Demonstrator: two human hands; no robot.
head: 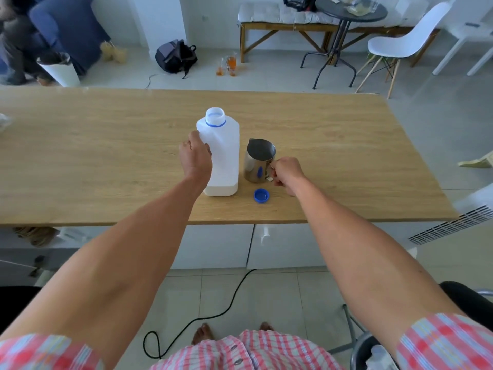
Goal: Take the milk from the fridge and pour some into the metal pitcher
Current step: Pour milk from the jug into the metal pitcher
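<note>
A translucent white milk bottle [224, 153] stands upright and uncapped on the wooden table [106, 156], with a shallow layer of milk at its bottom. My left hand [196, 156] grips the bottle's left side. Just to its right stands the metal pitcher [258, 160], spout pointing away from me. My right hand [286, 174] holds the pitcher's handle with curled fingers. The blue cap [261, 195] lies on the table in front of the pitcher, open side up.
The table's near edge runs just in front of the cap. Beyond the table are a backpack [176, 56], a white bin [60, 68], glasses of orange liquid [228, 65] on the floor, a round black table [349, 12] and a white chair [408, 41].
</note>
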